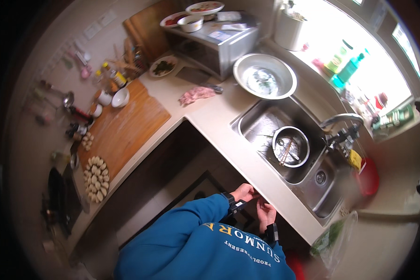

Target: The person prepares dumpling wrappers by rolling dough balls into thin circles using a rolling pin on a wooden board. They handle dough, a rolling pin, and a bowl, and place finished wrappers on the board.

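I see my two hands low in the frame, at about six o'clock, both drawn in close to the front edge of the pale countertop (pixel 210 121). My left hand (pixel 245 191) comes out of a blue sleeve (pixel 191 233) with a dark band at the wrist; its fingers curl inward, but I cannot tell whether they pinch anything. My right hand (pixel 267 215) sits just at its four o'clock, fingers bent toward the left one and nearly touching it; what lies between them is too small to make out.

Just beyond the hands, toward two o'clock, the steel sink (pixel 266 123) is sunk into the counter. In it stands a round metal pot (pixel 290 146) with a pair of chopsticks (pixel 284 157) leaning inside. The curved tap (pixel 340 122) arches over the sink from three o'clock, and a red container (pixel 367 176) stands near it at the right. A clear bag of greens (pixel 333 238) lies at four o'clock.

Farther off, at twelve o'clock, a wide metal basin (pixel 265 76) rests on the counter beside the sink, with a pink cloth (pixel 197 94) to its left. At ten o'clock a wooden board (pixel 126 126) carries a white bowl (pixel 120 97), and a round tray of dumplings (pixel 96 179) sits at its near end, about nine o'clock. Farthest away, a steel oven (pixel 219 42) holds plates (pixel 204 7) on top.
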The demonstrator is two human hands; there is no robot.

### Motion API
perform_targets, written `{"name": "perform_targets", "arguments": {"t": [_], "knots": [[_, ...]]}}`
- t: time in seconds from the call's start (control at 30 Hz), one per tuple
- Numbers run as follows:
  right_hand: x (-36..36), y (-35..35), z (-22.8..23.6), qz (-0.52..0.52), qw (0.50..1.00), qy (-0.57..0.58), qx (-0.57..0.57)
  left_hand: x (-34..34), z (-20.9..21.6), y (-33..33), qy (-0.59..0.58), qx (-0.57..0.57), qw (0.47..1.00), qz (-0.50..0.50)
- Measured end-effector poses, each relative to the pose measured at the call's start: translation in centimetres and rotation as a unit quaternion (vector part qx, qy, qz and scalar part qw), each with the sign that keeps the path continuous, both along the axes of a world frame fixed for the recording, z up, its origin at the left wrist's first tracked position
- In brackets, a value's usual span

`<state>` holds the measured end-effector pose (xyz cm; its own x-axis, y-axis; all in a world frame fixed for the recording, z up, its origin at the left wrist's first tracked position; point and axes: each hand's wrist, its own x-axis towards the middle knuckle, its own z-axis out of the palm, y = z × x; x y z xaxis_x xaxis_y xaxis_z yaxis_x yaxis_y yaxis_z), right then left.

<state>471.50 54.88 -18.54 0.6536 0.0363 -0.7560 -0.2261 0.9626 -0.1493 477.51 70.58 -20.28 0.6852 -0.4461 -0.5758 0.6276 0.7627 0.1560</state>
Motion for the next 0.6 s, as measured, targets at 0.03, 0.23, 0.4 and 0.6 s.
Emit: {"name": "perform_targets", "arguments": {"t": [0.03, 0.23, 0.4, 0.6], "knots": [[0.0, -0.1, -0.1, 0.006, 1.000, -0.007, 0.003, -0.1, 0.3, 0.1, 0.002, 0.026, 0.999, -0.019], [-0.4, -0.6, -1.1, 0.029, 0.999, -0.025, 0.003, -0.7, 1.3, 0.6, -0.002, 0.044, 0.999, -0.018], [-0.3, 0.9, 0.6, 0.077, 0.997, -0.026, 0.002, -0.8, 3.0, 2.0, -0.051, 0.041, 0.994, -0.087], [0.7, 5.9, 6.0, 0.329, 0.943, -0.046, -0.025, -3.1, 6.8, 10.6, -0.007, 0.080, 0.996, -0.048]]}}
